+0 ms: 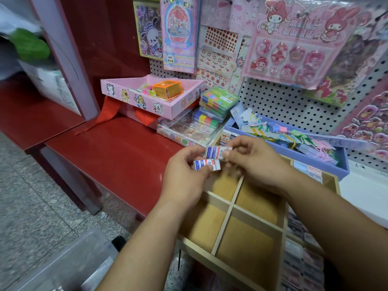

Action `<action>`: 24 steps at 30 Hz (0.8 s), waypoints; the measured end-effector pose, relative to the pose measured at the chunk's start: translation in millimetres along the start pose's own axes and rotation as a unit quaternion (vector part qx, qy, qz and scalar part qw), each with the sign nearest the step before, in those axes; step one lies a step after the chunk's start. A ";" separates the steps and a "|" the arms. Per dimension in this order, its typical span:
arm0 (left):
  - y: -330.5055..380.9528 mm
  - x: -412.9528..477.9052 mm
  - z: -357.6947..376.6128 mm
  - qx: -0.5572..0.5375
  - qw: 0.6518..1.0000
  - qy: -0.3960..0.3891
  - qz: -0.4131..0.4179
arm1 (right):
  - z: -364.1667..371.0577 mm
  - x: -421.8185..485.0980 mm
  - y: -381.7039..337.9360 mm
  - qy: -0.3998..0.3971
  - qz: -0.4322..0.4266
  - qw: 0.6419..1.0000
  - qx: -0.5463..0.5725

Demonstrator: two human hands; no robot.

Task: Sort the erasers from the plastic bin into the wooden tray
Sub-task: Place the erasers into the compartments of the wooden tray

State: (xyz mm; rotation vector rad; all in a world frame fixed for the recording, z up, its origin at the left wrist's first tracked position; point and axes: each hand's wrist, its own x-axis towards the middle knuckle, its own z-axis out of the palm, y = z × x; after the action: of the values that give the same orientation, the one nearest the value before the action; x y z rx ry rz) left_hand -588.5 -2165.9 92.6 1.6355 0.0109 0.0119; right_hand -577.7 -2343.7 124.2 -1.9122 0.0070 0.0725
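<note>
Lying crosswise: upper eraser (216,151), right hand (259,163); lower eraser (204,164), left hand (184,177)

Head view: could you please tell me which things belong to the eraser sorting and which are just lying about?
Belonging to the job: lower eraser in left hand; upper eraser in right hand; wooden tray; plastic bin.
Lying about: pink box; orange box inside it; green cases; blue tray; sticker packs on the pegboard.
</note>
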 end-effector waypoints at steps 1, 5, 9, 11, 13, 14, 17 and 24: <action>0.2 0.4 -1.9 0.009 1.000 0.007 -0.001 | -2.4 3.0 -0.8 0.030 0.009 0.999 0.028; 2.3 -1.0 -7.2 0.035 0.999 0.028 -0.001 | -16.7 25.9 11.6 0.164 -0.018 0.977 -0.137; 2.5 -0.8 -8.5 0.043 0.998 0.035 -0.002 | -8.0 38.9 17.2 0.194 -0.026 0.950 -0.244; 2.9 -0.3 -9.0 0.042 0.998 0.037 -0.005 | 0.6 44.9 17.2 0.188 -0.049 0.927 -0.320; 3.2 0.0 -9.3 0.036 0.999 0.035 -0.012 | 6.9 51.1 15.4 0.194 -0.068 0.897 -0.392; 3.4 -0.2 -9.2 0.037 0.999 0.033 -0.015 | 8.7 54.2 14.7 0.201 -0.067 0.884 -0.416; 4.7 -0.5 -9.6 0.024 0.999 0.026 -0.016 | 11.5 61.5 11.9 0.208 -0.054 0.864 -0.456; 11.7 -3.0 -10.2 -0.040 0.999 0.012 -0.020 | 12.0 69.3 7.4 0.204 -0.057 0.840 -0.499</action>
State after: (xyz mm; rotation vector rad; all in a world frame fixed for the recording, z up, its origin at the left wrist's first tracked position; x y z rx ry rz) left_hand -591.7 -2156.5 104.9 1.5557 0.0611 0.0003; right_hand -509.4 -2332.7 109.5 -2.9360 0.1735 -0.5139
